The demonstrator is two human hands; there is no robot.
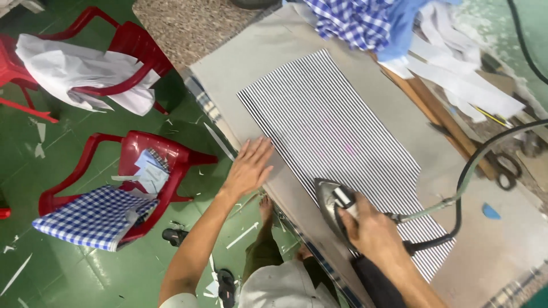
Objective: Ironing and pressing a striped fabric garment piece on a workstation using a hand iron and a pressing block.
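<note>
Padded table (pixel 274 51), iron (pixel 334 199) under right hand (pixel 371 231)

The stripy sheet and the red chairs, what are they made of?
The striped sheet looks like thin woven cloth: it lies flat and limp under the iron. The red chairs look like moulded plastic, smooth and a bit shiny.

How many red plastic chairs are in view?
3, maybe more out of frame. One chair at upper left holds white cloth, one is cut off by the left edge, and one beside the left hand holds blue checked fabric.
</note>
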